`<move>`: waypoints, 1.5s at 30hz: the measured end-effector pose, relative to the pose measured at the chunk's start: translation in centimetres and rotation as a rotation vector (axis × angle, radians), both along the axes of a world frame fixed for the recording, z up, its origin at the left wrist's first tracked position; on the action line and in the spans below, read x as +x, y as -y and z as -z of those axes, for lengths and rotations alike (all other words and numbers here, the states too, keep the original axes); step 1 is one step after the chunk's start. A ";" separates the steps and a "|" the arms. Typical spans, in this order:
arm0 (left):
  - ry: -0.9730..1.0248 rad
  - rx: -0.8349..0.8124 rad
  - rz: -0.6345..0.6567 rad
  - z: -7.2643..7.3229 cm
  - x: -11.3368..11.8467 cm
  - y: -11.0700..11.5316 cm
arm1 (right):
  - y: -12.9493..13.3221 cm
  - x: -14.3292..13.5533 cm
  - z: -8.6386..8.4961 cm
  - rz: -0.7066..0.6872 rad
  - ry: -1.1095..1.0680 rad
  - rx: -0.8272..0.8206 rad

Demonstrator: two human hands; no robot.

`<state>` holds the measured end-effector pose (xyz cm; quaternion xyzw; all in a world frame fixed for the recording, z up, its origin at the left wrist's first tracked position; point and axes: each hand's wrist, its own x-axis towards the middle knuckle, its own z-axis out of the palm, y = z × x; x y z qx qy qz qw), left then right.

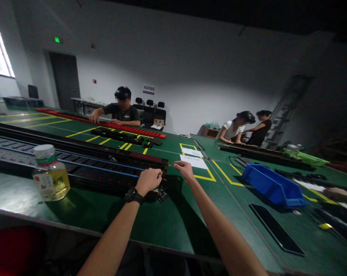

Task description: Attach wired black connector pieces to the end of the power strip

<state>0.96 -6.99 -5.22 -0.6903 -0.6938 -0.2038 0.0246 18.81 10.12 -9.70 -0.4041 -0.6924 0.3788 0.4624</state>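
A long black panel [104, 172] with red dots and a blue strip along it lies on the green table. At its right end rests my left hand [149, 180], fingers curled closed; what they hold, if anything, is hidden. Just right of that end, my right hand [185, 170] is closed in a pinch. A tiny yellowish bit shows at its fingertips, too small to name. Below my left hand a small dark metal part [162, 196] sticks out from the panel's corner.
A bottle of yellow liquid [51, 174] stands in front of the panel. To the right are a blue bin [272, 184] and a phone-like black slab [277, 230]. Paper sheets [195, 161] lie beyond my right hand. Across the table, a person [124, 111] handles a red rail [139, 131]; two others work farther right.
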 end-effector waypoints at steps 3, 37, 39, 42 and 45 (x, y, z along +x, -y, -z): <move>0.003 0.001 0.002 0.1 0.0 0.1 | -1.0 -1.4 0.5 0.025 -0.014 -0.067; -0.019 -0.033 0.002 -0.4 0.5 0.6 | -1.2 1.0 2.5 0.277 0.722 0.456; -0.025 -0.041 0.000 -0.5 0.5 0.5 | -1.3 2.5 2.7 0.303 0.789 0.454; -0.033 -0.048 -0.009 -0.5 0.5 0.4 | -1.3 4.0 3.1 0.266 0.887 0.369; -0.035 -0.051 -0.010 -0.5 0.4 0.3 | -1.3 4.4 3.3 0.240 0.933 0.265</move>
